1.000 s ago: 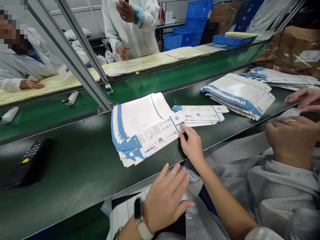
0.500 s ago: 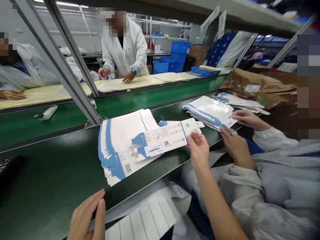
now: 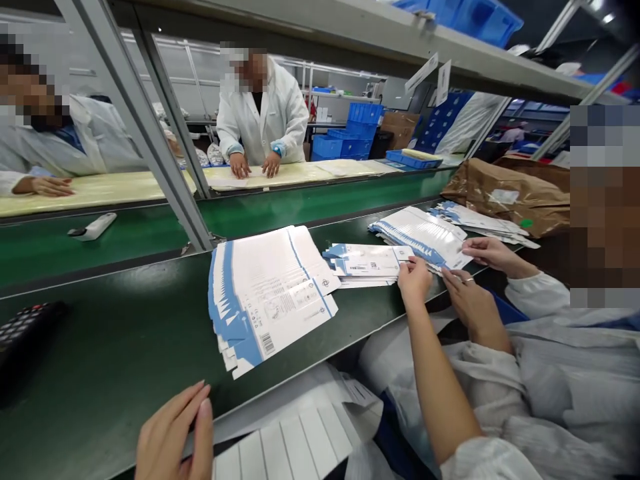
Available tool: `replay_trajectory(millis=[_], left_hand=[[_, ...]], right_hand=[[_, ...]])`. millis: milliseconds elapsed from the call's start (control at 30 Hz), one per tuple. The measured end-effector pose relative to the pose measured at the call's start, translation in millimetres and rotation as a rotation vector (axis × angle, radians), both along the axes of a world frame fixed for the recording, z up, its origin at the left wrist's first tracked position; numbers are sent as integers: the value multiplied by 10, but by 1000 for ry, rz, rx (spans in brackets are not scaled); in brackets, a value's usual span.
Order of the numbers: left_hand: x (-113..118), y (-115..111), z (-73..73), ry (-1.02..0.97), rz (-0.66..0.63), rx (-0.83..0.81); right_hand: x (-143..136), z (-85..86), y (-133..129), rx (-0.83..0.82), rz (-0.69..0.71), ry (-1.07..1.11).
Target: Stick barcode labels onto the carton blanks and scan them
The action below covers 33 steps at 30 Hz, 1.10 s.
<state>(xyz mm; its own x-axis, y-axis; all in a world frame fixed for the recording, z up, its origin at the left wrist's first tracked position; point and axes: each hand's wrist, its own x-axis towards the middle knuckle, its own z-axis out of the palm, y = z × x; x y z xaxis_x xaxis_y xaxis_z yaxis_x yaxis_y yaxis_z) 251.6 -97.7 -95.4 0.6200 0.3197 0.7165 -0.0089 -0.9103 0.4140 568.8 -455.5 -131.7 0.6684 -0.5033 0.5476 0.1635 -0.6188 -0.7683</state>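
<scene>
My right hand [image 3: 415, 279] pinches the right end of a flat, unfolded white-and-blue carton [image 3: 370, 265], which lies on a small pile of similar cartons. To the left is a larger fanned stack of flat cartons [image 3: 273, 287], their printed faces up and a barcode near the front corner. My left hand [image 3: 175, 430] is at the bottom left, fingers stretched out and thumb apart, with nothing visible in it. Beside it, below the table edge, is a sheet of blank white label strips [image 3: 285, 440].
A neighbour's two hands [image 3: 470, 290] handle another fanned carton stack [image 3: 420, 233] at the right. Behind it is a brown plastic bag [image 3: 505, 193]. A black keypad device [image 3: 30, 330] lies at the left. A metal post [image 3: 150, 133] rises at the bench's back; co-workers sit and stand beyond.
My right hand has moved right with the carton, from over the large stack onto the small pile. The view has shifted slightly; my left hand stays put.
</scene>
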Motion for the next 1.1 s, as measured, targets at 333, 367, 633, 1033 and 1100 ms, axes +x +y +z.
replay_trajectory(millis=[333, 367, 633, 1033, 1100], left_hand=[[501, -306, -79, 431, -173, 592], [514, -280, -79, 433, -172, 596], [512, 67, -63, 375, -181, 617], [779, -16, 71, 371, -60, 729], [857, -15, 135, 376, -54, 721]], right_hand=[[90, -21, 10, -138, -83, 24], [71, -18, 21, -166, -80, 34], [-115, 112, 225, -264, -125, 71], [-563, 429, 1623, -367, 867, 223], [-408, 480, 1729, -364, 819, 232]])
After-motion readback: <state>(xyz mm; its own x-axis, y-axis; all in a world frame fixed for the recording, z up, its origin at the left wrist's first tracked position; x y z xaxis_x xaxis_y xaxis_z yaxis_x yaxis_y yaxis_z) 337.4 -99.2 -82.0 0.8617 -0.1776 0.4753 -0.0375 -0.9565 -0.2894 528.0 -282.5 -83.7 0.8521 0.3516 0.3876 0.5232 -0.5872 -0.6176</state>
